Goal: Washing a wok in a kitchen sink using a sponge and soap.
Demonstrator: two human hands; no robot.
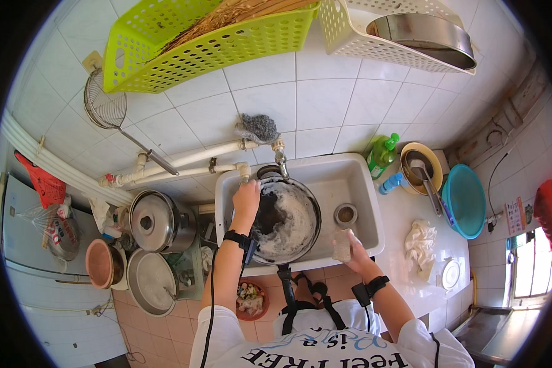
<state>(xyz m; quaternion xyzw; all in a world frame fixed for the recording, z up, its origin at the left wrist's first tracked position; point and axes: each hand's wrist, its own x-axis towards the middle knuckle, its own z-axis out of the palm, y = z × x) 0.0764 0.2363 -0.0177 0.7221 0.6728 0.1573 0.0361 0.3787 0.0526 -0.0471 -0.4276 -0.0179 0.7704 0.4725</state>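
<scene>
A dark pan (287, 221) with whitish suds inside stands in the left part of a pale sink (372, 202), under a metal tap (281, 161). My left hand (247, 198) is at the pan's upper left, its fingers by the end of a white pipe fitting (244, 170); whether they grip it is not clear. Over the sink's front right, my right hand (356, 255) holds a pale, rough-textured scrubbing pad (342, 247). The sink drain (346, 215) lies just beyond that pad.
On the right counter are a green pump bottle (382, 156), a blue bottle (390, 183), a teal basin (463, 201) and a crumpled cloth (421, 244). Lidded pot (152, 221) at left. Steel wool (259, 126) rests on the pipe. A strainer (106, 101) hangs on the wall.
</scene>
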